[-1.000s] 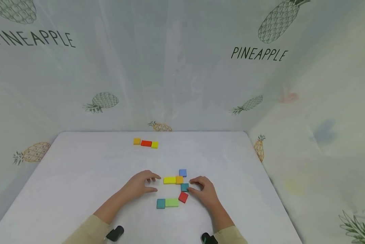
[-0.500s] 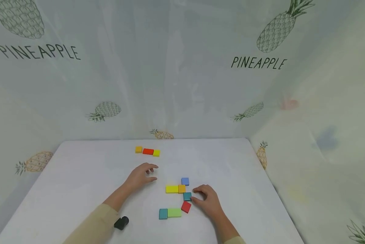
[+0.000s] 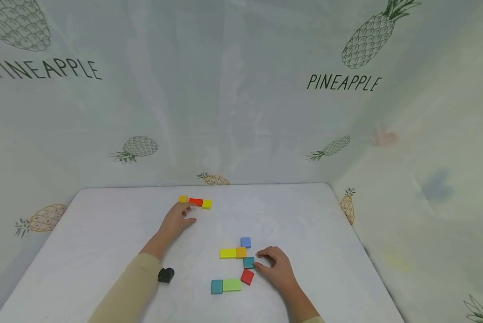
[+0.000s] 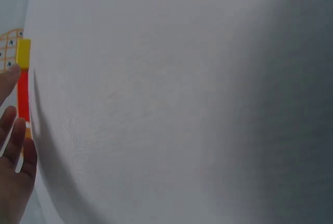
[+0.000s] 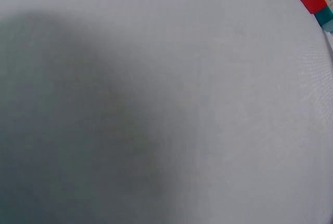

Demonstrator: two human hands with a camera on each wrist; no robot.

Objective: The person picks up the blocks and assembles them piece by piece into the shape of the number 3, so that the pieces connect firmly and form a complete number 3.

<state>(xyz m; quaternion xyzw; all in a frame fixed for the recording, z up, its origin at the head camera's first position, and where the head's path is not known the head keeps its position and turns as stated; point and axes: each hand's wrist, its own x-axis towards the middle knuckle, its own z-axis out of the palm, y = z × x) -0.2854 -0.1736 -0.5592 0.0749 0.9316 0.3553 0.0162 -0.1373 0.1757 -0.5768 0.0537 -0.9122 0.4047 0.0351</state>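
Observation:
In the head view my left hand [image 3: 176, 220] reaches over the far row of blocks, thumb and fingers spread. Its fingertips overlap the long red block [image 3: 195, 202], between an orange block [image 3: 182, 198] and a yellow square block [image 3: 207, 204]. The left wrist view shows these fingers [image 4: 15, 146] beside the red block [image 4: 23, 95], holding nothing. My right hand [image 3: 278, 267] rests at the near group, fingers relaxed and apart, thumb tip right at the edge of a teal block [image 3: 248, 263]. A tilted red square block [image 3: 247, 277] lies just below that one.
A blue block [image 3: 245, 242], an orange block [image 3: 241, 253] and a long yellow block [image 3: 227, 254] adjoin the teal one. Nearer lie another teal block [image 3: 217, 286] and a long green block [image 3: 231, 285]. A pineapple-print curtain [image 3: 241, 112] hangs behind the white table [image 3: 290, 215].
My left hand has moved away from beside the near group, forward and left to the far row. The right hand stays by the teal block. The head view has tilted slightly.

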